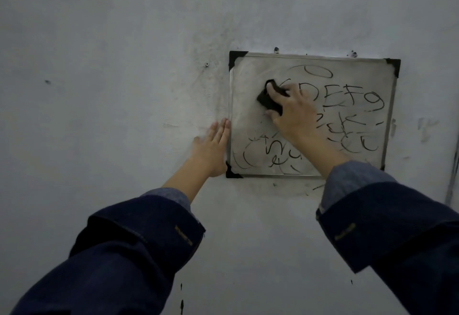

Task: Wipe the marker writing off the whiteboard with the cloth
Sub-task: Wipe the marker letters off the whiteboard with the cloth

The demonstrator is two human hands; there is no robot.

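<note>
A small whiteboard [248, 125] with a metal frame and black corner caps hangs on a grey wall. Black marker letters and scribbles [347, 101] cover its right and lower parts; the upper left is smeared grey. My right hand [293, 113] presses a dark cloth [267, 99] against the board's upper left area, fingers curled over it. Flat on the wall lies my left hand [211, 148], fingers straight, with the fingertips against the board's left frame edge.
The wall [124, 66] around the board is stained, with a screw [206, 64] to the upper left and dark marks [426, 130] to the right. Two hooks [276, 50] hold the board's top edge. Both my arms wear dark blue sleeves.
</note>
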